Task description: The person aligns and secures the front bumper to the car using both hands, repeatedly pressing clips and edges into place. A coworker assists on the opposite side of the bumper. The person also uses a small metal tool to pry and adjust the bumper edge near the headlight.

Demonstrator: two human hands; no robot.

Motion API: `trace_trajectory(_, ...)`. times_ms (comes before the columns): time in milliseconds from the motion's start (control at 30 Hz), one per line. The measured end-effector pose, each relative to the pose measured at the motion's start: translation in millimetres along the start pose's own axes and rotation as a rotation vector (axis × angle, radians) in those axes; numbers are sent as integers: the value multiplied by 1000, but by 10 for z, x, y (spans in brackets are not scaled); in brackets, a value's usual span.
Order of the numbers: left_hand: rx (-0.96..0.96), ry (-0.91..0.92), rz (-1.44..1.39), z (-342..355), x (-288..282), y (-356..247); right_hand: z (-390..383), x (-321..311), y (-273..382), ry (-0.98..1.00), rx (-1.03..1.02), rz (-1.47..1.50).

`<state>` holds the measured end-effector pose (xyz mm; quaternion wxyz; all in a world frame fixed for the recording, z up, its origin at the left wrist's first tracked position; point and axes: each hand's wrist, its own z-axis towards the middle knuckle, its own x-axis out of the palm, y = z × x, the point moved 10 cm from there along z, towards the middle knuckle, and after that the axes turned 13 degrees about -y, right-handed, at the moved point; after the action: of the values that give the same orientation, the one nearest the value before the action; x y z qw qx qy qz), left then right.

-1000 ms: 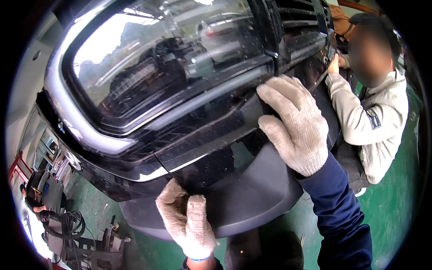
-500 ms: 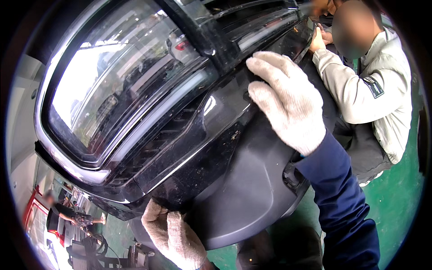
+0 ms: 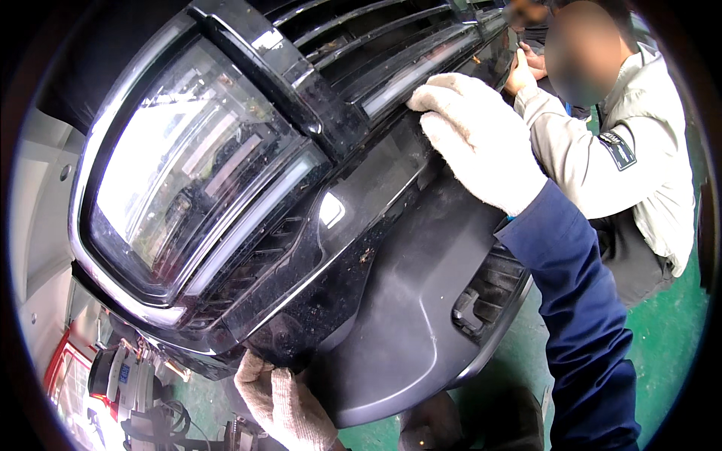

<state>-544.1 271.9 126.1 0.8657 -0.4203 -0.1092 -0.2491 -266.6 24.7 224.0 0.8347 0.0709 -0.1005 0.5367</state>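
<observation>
- From my feed, the black bumper [image 3: 380, 177] spans the middle, just below the headlight [image 3: 180, 177], with its matte grey lower trim [image 3: 395, 323] reaching down over the green floor [image 3: 662, 331].
- My right hand [image 3: 481, 143] has shifted along toward the pale light strip [image 3: 417, 71]; its grip looks spread, palm down over the bumper's upper part.
- My left hand [image 3: 282, 402] stays at the bumper's lower corner, fingers curled at the edge; I can't tell whether that grip is clamped.
- I judge the hands now span more of the bumper.
- The co-worker [image 3: 617, 188] crouches just beside my right sleeve.
</observation>
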Motion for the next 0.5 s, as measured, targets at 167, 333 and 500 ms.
trace_trajectory(167, -23, -13, -1, 8, 3, 45, -119, -90, -180, 3, 119, 84)
trace_trajectory(333, -71, 56, 33, -47, 183, -76, -356, -315, -53, 28, 164, 62)
trace_trajectory(500, -79, 106, 125, -66, 282, -146, -566, -393, -22, 22, 363, 108)
